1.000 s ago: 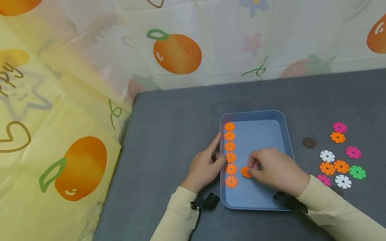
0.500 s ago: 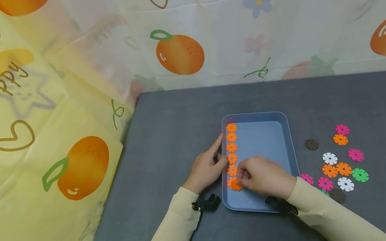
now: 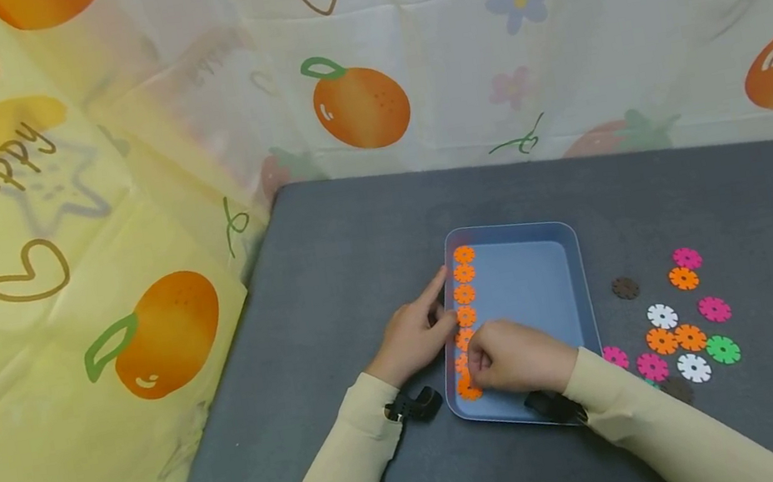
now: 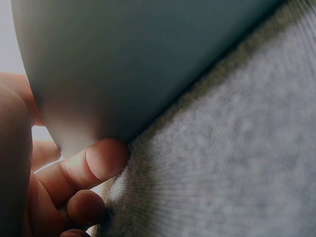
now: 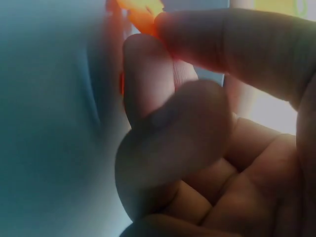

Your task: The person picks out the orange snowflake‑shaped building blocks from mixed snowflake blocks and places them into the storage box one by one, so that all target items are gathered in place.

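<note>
A blue tray (image 3: pixel 536 276) lies on the table, with a column of orange snowflake building discs (image 3: pixel 464 294) along its left side. My left hand (image 3: pixel 411 340) holds that side, thumb over the rim and the other fingers at the outer wall. In the left wrist view, curled fingers (image 4: pixel 106 159) touch the underside edge of the tray wall (image 4: pixel 123 64). My right hand (image 3: pixel 522 358) pinches an orange snowflake disc (image 3: pixel 467 387) at the column's near end. The right wrist view shows that disc (image 5: pixel 143 12) between thumb and fingertip, blurred. My right hand partly covers the lower discs.
Right of the tray, several loose discs lie scattered: pink (image 3: pixel 713 309), white (image 3: pixel 694 367), green (image 3: pixel 722 349), orange (image 3: pixel 691 337) and dark brown (image 3: pixel 625 287). A fruit-print curtain (image 3: pixel 452 79) hangs behind the grey table (image 3: pixel 348 238) and along its left side.
My right hand has carried the orange disc leftward across the tray, then nearer to me, to the near end of the column. My left hand stays at the tray's left side.
</note>
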Demonstrator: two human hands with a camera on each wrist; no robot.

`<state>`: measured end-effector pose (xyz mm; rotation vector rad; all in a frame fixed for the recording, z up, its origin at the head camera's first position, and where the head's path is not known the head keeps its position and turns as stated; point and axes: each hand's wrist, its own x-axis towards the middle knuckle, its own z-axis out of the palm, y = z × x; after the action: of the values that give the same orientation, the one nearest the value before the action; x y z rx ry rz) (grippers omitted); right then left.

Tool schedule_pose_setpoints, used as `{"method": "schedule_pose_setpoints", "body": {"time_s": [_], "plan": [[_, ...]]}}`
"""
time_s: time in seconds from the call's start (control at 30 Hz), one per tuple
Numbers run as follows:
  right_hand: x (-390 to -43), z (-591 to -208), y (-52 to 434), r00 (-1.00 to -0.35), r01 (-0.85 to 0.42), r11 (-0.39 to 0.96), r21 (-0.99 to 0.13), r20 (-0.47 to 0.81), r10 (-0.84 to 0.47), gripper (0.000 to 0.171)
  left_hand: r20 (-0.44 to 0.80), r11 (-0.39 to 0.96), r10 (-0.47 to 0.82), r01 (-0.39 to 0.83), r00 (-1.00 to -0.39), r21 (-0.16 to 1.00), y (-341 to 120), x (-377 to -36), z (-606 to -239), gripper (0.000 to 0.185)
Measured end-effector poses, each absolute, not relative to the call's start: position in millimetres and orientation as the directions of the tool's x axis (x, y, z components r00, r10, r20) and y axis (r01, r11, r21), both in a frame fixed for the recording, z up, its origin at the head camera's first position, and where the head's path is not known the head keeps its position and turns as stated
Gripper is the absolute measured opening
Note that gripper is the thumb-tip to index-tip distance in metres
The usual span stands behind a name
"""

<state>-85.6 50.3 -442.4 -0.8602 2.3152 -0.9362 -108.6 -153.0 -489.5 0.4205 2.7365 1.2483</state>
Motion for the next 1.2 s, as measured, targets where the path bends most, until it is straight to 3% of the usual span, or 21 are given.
{"method": "schedule_pose_setpoints", "body": {"time_s": [0.53, 1.2], "plan": [[-79.5, -443.5, 44.9, -0.722, -0.426, 0.655, -0.624, -0.202, -0.661, 0.032, 0.009, 0.619, 0.294, 0.198, -0.956, 0.76, -150.5, -109.1, -487.4, 0.07], [-79.0, -438.3, 51.8, -0.748, -0.396, 0.646, -0.653, -0.179, -0.639, 0.04, 0.012, 0.616, 0.28, 0.189, -0.96, 0.765, -151.5, -108.6, -491.0, 0.07]]}}
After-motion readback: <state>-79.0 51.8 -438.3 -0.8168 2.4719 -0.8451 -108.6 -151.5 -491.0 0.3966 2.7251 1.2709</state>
